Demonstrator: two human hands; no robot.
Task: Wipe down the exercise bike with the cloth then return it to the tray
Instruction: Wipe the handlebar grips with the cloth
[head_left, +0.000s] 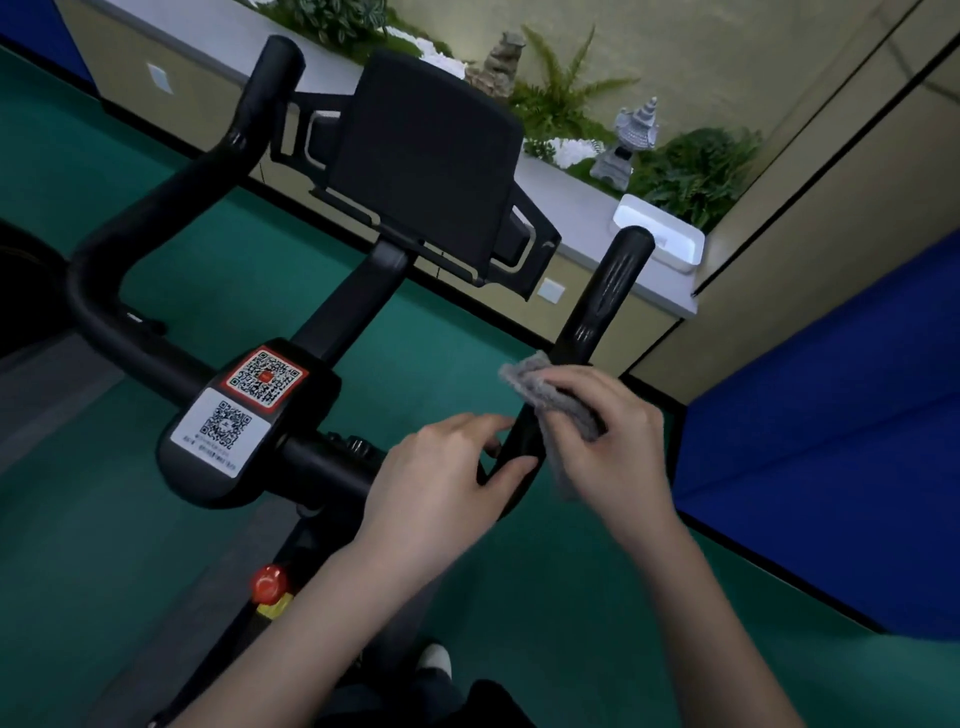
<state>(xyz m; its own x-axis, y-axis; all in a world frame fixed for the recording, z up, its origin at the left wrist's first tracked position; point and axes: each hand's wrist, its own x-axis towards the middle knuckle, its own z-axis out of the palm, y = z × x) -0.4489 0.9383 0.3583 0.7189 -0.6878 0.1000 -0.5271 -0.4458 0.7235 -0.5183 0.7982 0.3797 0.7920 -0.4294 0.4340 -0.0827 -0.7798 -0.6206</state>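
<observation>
The black exercise bike (291, 332) fills the middle of the view, with curved handlebars, a dark screen and a stem carrying two QR stickers. My right hand (618, 441) presses a grey cloth (545, 387) around the lower part of the right handlebar grip (605, 296). My left hand (447, 483) rests on the bend of the same bar just left of the cloth, thumb hooked under it. A white tray (660, 239) sits on the grey ledge behind the right grip.
A red knob (269, 582) sticks out of the frame below the stem. The ledge (582, 218) holds ferns and small stone pagodas. A blue padded panel (831, 441) stands close on the right. Green floor lies beneath the bike.
</observation>
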